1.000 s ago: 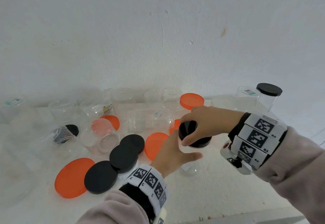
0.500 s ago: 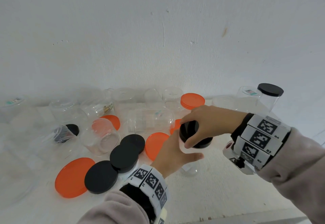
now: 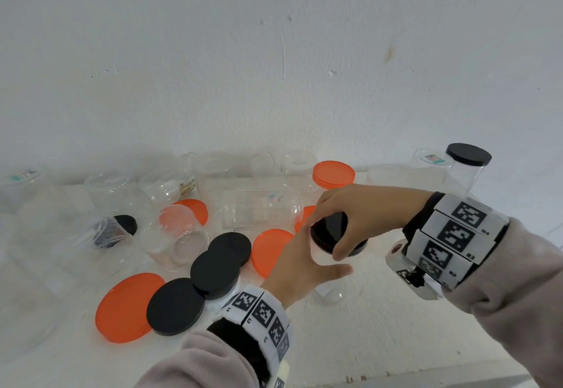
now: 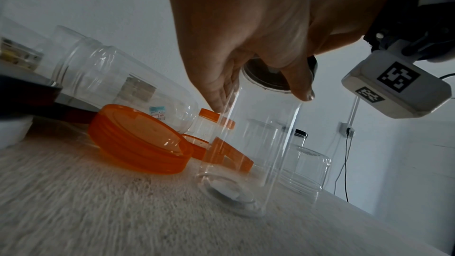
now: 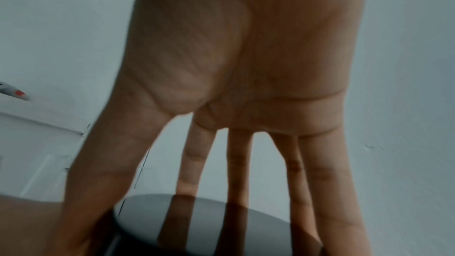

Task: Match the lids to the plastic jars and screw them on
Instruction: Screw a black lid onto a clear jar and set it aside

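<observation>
Clear plastic jar (image 4: pixel 256 143) | upright on white table (image 3: pixel 380 326), front centre | black lid (image 3: pixel 330 229) on mouth | left hand (image 3: pixel 300 268) wraps jar body | right hand (image 3: pixel 359 214) grips lid rim from above, fingers spread | loose orange lids (image 3: pixel 128 307), black lids (image 3: pixel 175 305) to left

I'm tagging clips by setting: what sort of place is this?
Probably a plain indoor room, not a kitchen: a bare white wall, a pale table against it, and a wall socket with a cable.

Lid (image 3: pixel 330 229) on jar (image 4: pixel 256 143); loose lids (image 3: pixel 213 268) left.
</observation>
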